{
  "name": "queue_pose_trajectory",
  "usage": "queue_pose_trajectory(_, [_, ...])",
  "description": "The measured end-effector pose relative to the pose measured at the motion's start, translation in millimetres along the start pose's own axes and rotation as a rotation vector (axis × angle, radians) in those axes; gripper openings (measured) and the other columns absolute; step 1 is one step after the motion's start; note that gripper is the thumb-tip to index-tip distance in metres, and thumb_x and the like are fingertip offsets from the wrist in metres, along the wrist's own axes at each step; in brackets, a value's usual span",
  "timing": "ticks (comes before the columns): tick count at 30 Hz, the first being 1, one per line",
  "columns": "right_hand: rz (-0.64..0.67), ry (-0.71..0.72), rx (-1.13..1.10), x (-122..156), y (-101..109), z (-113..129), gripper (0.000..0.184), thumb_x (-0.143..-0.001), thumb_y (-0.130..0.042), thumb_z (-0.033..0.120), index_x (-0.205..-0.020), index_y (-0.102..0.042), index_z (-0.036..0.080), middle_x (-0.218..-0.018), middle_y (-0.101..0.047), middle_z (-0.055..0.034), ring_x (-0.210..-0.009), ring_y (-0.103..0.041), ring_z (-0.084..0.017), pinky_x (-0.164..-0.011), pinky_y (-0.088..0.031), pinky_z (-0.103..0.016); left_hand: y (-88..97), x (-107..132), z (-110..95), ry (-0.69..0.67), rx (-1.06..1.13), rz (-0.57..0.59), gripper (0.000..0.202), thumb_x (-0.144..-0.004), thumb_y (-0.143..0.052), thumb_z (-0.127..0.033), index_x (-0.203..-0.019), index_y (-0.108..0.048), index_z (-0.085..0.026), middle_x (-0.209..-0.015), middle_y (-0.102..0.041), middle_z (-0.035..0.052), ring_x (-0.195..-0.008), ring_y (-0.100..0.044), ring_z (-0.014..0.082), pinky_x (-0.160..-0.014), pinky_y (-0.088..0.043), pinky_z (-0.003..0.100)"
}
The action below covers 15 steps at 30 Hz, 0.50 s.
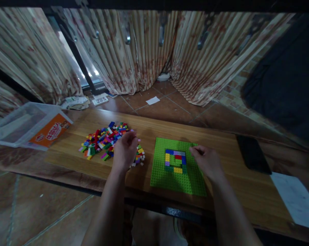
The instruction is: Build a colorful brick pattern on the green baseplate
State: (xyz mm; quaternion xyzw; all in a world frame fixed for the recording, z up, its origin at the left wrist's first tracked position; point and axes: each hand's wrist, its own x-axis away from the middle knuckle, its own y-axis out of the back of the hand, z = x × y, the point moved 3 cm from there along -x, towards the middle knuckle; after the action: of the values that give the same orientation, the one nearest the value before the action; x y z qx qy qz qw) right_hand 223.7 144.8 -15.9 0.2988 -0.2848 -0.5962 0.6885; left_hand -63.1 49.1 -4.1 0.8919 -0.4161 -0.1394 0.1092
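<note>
My left hand (125, 150) is over the right side of a pile of mixed toy bricks (105, 140), its fingers curled together. Whatever they may hold is hidden. Over the right part of a green baseplate (159, 177) is my right hand (208, 160), thumb and fingertips pinched. Anything between those tips is too small to make out. Near the middle of the baseplate, bricks form a square ring (167, 158) in blue, yellow, purple and green. A red brick (178, 157) sits inside its upper part.
A clear plastic box (36, 112) with an orange label stands at the left end of the wooden table (149, 128). A black phone-like slab (253, 153) and a white sheet (295, 198) lie to the right. Curtains (139, 51) hang behind; metal hooks dangle above.
</note>
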Motion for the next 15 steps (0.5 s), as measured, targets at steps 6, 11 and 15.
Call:
queue_pose_trajectory(6, [-0.002,0.036,0.029,1.2,-4.9,8.8,0.039,-0.079,-0.050,0.051,-0.081,-0.072,0.019,-0.075,-0.073,-0.0069,-0.069,-0.065,-0.023,-0.065,-0.043,-0.033,41.0,-12.8,6.7,0.054,-0.067,-0.096,0.028,-0.076,-0.062,-0.030,-0.097,-0.070,-0.013,-0.085,-0.073,0.0059,-0.078,-0.067,0.0184,-0.073,-0.051,0.028])
queue_pose_trajectory(11, [0.050,0.018,0.064,0.4,-9.3,5.2,0.039,-0.078,-0.050,0.054,-0.082,-0.072,0.021,-0.079,-0.074,-0.0066,-0.074,-0.066,-0.025,-0.068,-0.045,-0.034,76.5,-19.2,20.4,0.127,-0.155,-0.063,0.027,-0.075,-0.058,-0.027,-0.094,-0.071,-0.013,-0.082,-0.073,0.0055,-0.075,-0.066,0.0188,-0.069,-0.050,0.027])
queue_pose_trajectory(15, [0.047,0.018,0.098,-3.5,-11.7,1.9,0.042,-0.076,-0.049,0.056,-0.082,-0.072,0.021,-0.079,-0.074,-0.0072,-0.074,-0.067,-0.026,-0.068,-0.046,-0.036,87.9,-15.2,23.7,0.179,-0.338,0.058,0.022,-0.073,-0.060,-0.022,-0.089,-0.073,-0.016,-0.083,-0.073,0.0049,-0.074,-0.065,0.0191,-0.068,-0.049,0.028])
